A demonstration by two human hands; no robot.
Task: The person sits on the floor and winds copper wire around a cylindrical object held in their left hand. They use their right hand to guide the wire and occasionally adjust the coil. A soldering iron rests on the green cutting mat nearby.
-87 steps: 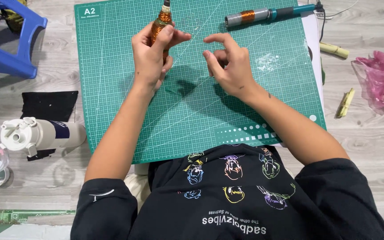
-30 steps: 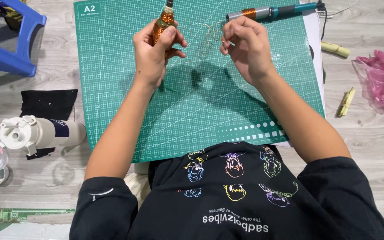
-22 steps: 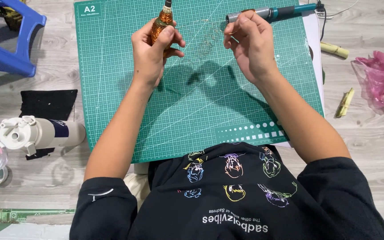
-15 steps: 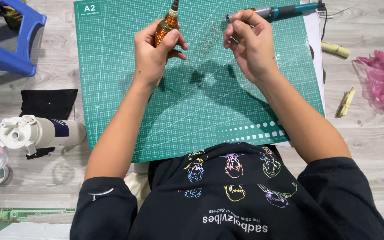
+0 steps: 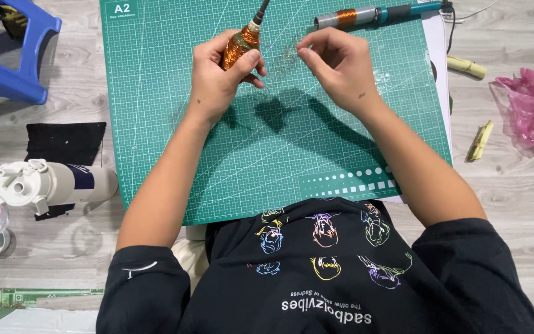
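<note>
Head view: left hand (image 5: 217, 77) grips copper-wound spool (image 5: 240, 46); right hand (image 5: 341, 68) pinches fine wire (image 5: 287, 59).

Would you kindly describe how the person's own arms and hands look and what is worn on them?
Both hands, left hand and right hand, are bare: no gloves, rings or watch visible. The forearms are uncovered; black sleeves end about the elbows, the left one bearing a small white curved mark.

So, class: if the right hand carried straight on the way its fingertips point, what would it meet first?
The right hand points left, toward the left hand. It would probably first meet the thin tangle of wire at its fingertips, then the copper-wound spool in the left hand's grip; depth is hard to judge.
</note>
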